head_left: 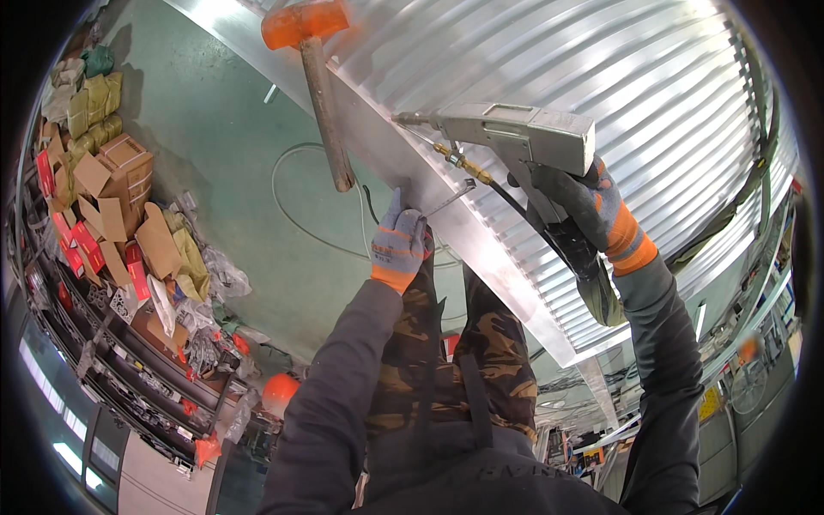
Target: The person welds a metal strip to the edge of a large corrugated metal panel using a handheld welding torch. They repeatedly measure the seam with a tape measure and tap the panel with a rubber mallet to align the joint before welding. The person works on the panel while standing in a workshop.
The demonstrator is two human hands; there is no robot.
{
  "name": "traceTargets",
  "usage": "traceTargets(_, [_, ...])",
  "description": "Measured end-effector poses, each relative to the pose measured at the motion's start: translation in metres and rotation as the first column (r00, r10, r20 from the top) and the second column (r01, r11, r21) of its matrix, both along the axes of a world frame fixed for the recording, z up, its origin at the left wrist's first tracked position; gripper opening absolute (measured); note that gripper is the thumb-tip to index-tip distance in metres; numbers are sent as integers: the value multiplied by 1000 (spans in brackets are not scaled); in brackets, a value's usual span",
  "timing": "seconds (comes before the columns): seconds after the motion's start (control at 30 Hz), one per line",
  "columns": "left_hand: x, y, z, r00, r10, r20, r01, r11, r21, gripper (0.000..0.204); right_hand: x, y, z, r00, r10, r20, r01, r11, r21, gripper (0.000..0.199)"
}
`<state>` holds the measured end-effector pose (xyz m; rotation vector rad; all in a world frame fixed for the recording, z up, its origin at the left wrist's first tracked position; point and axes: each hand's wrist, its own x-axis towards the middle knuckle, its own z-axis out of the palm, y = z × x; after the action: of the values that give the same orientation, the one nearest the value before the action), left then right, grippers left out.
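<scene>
My right hand [620,216], in a grey and orange glove, is closed round the handle of a grey handheld welding gun [536,133]. The gun's nozzle points left at the edge of a ribbed metal panel [601,51]. A brass fitting [463,161] and a black hose run beneath the gun. My left hand [400,245], gloved alike, is at the panel's side flange, index finger stretched against the metal. A thin metal bar with a bent end [451,199] juts from its closed fingers over the flange. Beyond it, a mallet with an orange head [305,23] lies across the panel edge.
Open cardboard boxes [129,176], yellow sacks and red packages crowd a rack [163,390] on the left. A pale cable [276,184] loops on the green floor. An orange-red round object [279,393] is beside my left forearm. Tools and clutter line the lower right.
</scene>
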<state>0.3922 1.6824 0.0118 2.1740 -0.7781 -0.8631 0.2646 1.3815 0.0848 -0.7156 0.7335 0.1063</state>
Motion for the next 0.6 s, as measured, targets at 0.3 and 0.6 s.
traceTargets(0.3, [2, -3, -4, 989, -75, 130, 77, 997, -13, 7, -4, 0, 1, 999, 39, 8, -38, 996, -79, 48])
traceTargets(0.6, [4, 2, -11, 967, -135, 216, 152, 986, -65, 22, 3, -2, 26, 990, 127, -58, -132, 988, -85, 42])
